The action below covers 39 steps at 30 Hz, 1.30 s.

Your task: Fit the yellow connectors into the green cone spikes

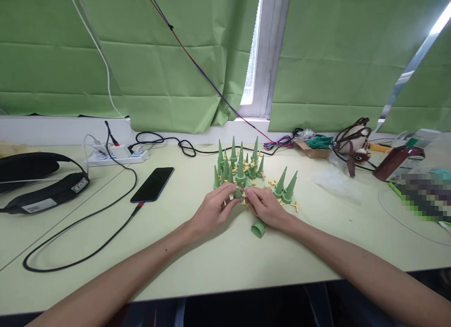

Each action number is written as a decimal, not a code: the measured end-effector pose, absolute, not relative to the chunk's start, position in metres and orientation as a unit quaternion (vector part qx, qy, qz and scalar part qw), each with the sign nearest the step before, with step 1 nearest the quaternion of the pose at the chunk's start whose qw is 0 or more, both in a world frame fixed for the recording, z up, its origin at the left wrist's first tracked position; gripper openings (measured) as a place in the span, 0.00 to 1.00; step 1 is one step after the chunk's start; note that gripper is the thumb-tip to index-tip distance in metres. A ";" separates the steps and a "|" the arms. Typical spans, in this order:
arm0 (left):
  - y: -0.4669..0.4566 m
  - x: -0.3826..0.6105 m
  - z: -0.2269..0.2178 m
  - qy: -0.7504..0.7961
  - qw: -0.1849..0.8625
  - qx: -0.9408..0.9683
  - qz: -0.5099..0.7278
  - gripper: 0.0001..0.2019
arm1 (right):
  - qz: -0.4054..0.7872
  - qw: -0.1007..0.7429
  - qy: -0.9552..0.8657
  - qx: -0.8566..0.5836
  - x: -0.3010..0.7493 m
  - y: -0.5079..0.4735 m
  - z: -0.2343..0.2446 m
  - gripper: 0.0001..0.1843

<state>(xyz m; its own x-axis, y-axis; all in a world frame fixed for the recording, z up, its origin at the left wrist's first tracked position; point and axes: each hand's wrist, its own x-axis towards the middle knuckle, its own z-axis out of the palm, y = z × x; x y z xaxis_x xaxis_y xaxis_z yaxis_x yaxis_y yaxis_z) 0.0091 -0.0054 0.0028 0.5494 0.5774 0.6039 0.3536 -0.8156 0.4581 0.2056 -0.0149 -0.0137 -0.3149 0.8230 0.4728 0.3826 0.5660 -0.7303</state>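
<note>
Both my hands meet at the middle of the pale table. My left hand and my right hand pinch a small green cone piece between their fingertips. Several green cone spikes stand upright just behind the hands, and two more stand to the right. One green cone lies on its side under my right hand. Small yellow connector bits are scattered among them.
A black phone on a cable lies to the left, with a white power strip and a black headset further left. At the back right are a brown bag, a dark red bottle and a small box. Green curtains hang behind.
</note>
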 end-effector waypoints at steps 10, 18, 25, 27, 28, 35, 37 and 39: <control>-0.001 0.009 0.003 0.307 0.162 0.848 0.400 0.13 | 0.221 0.405 -0.798 -0.388 0.204 -0.019 -0.010 0.21; -0.005 0.008 0.006 0.334 0.238 0.815 0.409 0.21 | 0.196 0.348 -0.835 -0.379 0.202 -0.016 0.005 0.22; -0.004 0.008 0.006 0.358 0.238 0.797 0.424 0.17 | 0.153 0.281 -0.866 -0.383 0.201 -0.008 0.025 0.25; -0.003 0.007 0.004 0.361 0.237 0.792 0.433 0.16 | 0.137 0.283 -0.870 -0.380 0.197 -0.008 0.027 0.24; -0.002 0.006 0.004 0.362 0.237 0.789 0.436 0.16 | 0.134 0.287 -0.870 -0.377 0.195 -0.007 0.028 0.24; 0.000 0.003 0.004 0.379 0.251 0.782 0.427 0.17 | 0.133 0.345 -0.853 -0.368 0.186 -0.004 0.012 0.22; 0.000 0.004 0.002 0.375 0.260 0.787 0.414 0.18 | 0.126 0.361 -0.848 -0.367 0.187 -0.007 0.004 0.21; 0.000 0.005 0.000 0.369 0.270 0.794 0.401 0.18 | 0.117 0.364 -0.848 -0.368 0.189 -0.010 -0.001 0.21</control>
<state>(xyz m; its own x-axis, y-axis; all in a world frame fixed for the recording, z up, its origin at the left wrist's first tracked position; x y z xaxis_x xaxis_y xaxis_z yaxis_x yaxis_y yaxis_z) 0.0052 -0.0002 0.0001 0.4067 0.8020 0.4374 0.3691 -0.5823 0.7244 0.1890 -0.0099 -0.0011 -0.4640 0.7083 0.5320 0.5383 0.7024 -0.4656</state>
